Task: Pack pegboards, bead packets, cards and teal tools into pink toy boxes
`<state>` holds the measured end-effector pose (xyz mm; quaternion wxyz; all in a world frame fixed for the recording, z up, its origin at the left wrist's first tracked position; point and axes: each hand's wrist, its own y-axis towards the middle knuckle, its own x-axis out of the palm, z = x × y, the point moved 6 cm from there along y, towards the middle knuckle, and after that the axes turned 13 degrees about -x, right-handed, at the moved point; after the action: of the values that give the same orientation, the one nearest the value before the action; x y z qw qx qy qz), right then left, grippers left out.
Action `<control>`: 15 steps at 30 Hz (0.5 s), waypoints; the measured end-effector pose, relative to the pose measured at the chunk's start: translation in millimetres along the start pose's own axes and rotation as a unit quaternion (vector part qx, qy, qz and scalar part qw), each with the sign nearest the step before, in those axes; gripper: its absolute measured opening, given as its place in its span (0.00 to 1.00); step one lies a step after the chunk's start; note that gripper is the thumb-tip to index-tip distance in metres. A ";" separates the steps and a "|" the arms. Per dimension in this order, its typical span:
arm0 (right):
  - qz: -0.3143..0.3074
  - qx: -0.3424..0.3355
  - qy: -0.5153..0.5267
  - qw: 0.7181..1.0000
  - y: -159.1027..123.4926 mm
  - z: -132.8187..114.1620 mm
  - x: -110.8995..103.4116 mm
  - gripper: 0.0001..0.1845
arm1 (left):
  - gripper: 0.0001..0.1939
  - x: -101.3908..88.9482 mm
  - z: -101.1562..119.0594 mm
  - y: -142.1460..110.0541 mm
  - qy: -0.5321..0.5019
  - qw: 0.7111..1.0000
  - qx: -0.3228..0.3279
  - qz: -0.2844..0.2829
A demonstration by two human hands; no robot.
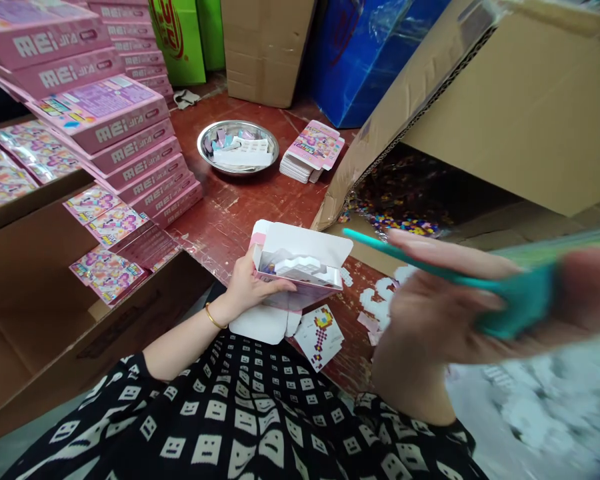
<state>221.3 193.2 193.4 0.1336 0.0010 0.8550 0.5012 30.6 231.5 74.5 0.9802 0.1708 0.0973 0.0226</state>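
My left hand (247, 283) grips a small open carton (300, 300) by its left side, thumb across the front wall. Its white flaps stand unfolded, and white plastic pieces (305, 267) in clear wrap show inside. At the right, my right hand (445, 313) is raised and blurred by motion. Its fingers are closed round a teal plastic piece (520, 303) with a long thin stem and a wider end; the exact kind is unclear. Below the carton lies a white card (320, 337) printed with a pixel-pattern wand.
Stacked pink boxes (135, 150) stand at the left, above a big carton (40, 293) holding printed packs. A steel bowl (203, 157) of paper slips and a pile of flattened cartons (313, 147) sit behind. An open cardboard box (405, 107) of colourful beads leans at the right, near bagged white pieces (545, 407).
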 end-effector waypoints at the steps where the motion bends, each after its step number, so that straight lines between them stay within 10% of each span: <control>1: 0.026 -0.014 0.020 0.999 0.8 4.7 4.8 0.26 | 0.33 0.9 0.4 -0.3 -0.001 1.000 -0.001 -0.001; 3: 0.069 -0.025 0.041 0.996 6.1 11.2 11.7 0.25 | 0.33 2.4 1.2 -1.3 -0.003 1.000 -0.004 -0.006; 9: -0.136 -0.003 0.086 0.987 23.0 7.2 39.0 0.15 | 0.34 1.2 6.8 -6.4 -0.021 0.999 0.044 -0.018; 15: -0.049 -0.026 0.071 0.996 13.6 8.0 27.4 0.22 | 0.36 2.9 2.8 -8.1 -0.014 0.999 0.045 -0.011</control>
<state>194.9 210.5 195.1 0.0971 -0.0796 0.8479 0.5151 34.0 223.2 73.8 0.9729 0.2142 0.0868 0.0048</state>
